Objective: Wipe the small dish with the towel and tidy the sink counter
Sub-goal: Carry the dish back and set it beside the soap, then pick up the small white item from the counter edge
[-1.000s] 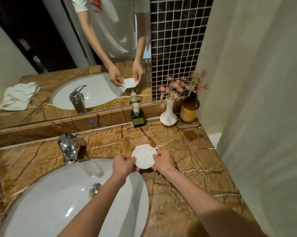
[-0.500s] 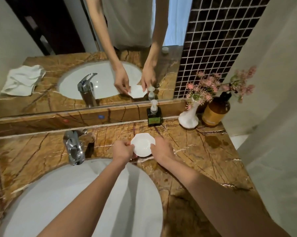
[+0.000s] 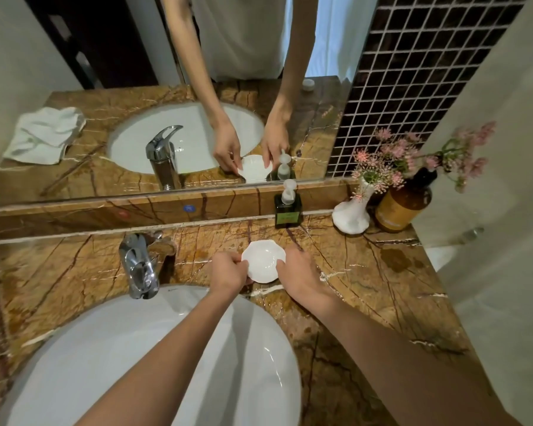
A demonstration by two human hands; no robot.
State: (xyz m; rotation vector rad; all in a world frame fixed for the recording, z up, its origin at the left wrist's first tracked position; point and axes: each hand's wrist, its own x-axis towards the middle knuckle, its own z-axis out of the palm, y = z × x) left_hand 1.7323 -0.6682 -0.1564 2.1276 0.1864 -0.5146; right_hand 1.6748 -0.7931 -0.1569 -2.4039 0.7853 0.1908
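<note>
Small white dish point(image 3: 263, 260), scalloped rim, hollow facing up, roundish, no clear long axis. Held between left hand point(image 3: 228, 272) and right hand point(image 3: 299, 276), grip pinching opposite edges, seemingly resting on marble surface point(image 3: 366, 281) behind sink point(image 3: 136, 364).

Both bare forearms reach forward toward 12 o'clock, converging. The left hand point(image 3: 228, 272) is curled, knuckles up, thumb and fingertips pinching at its 3 o'clock side. The right hand point(image 3: 299, 272) lies palm down, fingers spread toward 11 o'clock, thumb closing at its 9 o'clock side. The wrists are near each other, apart.
</note>
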